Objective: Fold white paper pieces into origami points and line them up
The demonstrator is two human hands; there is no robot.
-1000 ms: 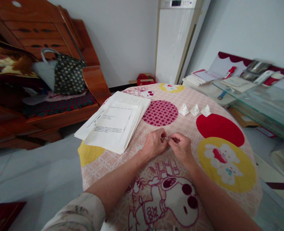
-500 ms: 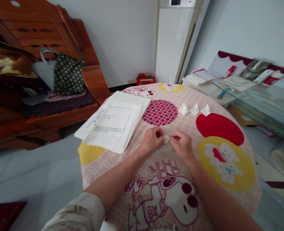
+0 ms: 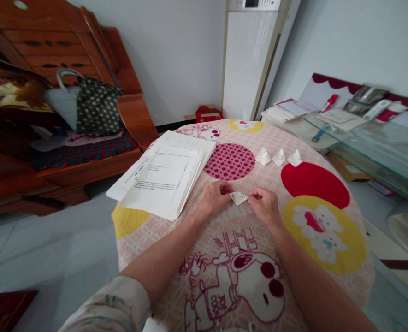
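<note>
Between my two hands is a small piece of folded paper (image 3: pixel 239 198), white with printed marks and roughly triangular. My left hand (image 3: pixel 216 197) pinches its left corner, and the fingers of my right hand (image 3: pixel 264 203) pinch its right corner. It is held just over the patterned tablecloth (image 3: pixel 221 221). Farther back on the table stand three folded paper pyramids in a row: a left one (image 3: pixel 263 157), a middle one (image 3: pixel 279 157) and a right one (image 3: pixel 295 158).
A stack of printed paper sheets (image 3: pixel 165 180) lies left of my hands. Beyond the table's right side is a glass shelf (image 3: pixel 373 138) with various items. A wooden bench (image 3: pixel 131 115) holding a dark patterned bag (image 3: pixel 98 108) stands at the left.
The folded paper now spreads wider and flatter between my fingers. My hands have moved slightly apart, each keeping its pinch on a corner.
</note>
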